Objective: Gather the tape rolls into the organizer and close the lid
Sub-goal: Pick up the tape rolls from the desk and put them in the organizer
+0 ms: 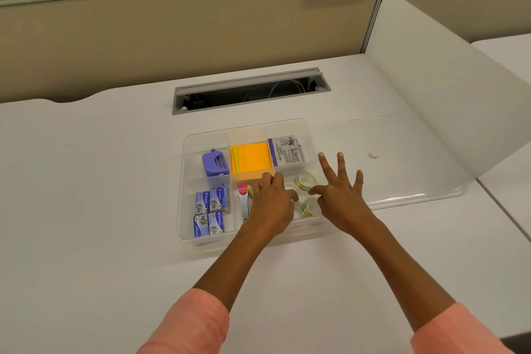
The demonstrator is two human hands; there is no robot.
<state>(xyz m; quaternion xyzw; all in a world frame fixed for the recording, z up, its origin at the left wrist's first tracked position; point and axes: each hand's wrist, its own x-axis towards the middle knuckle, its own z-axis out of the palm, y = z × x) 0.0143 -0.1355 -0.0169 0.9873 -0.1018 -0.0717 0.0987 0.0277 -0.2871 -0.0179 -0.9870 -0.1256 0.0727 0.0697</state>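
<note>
A clear plastic organizer [184, 181] with several compartments sits on the white desk. Clear tape rolls with green-yellow cores lie in its front right compartment: one [306, 181] at the back, another [310, 205] nearer me, more partly hidden under my hands. My left hand [271, 204] hovers over that compartment's left side with fingers curled downward; whether it holds a roll is hidden. My right hand [340, 194] is spread open above the right side, thumb touching near the rolls. The clear lid [402, 158] lies flat on the desk right of the organizer.
The other compartments hold a purple hole punch [215, 164], orange sticky notes [251, 158], a purple-white packet [286, 151], blue staple boxes [211, 213] and a pink-tipped stapler [243, 201]. A small pink round piece [373, 155] shows at the lid. An open cable slot [250, 92] lies behind; a white divider panel [431, 72] stands at right.
</note>
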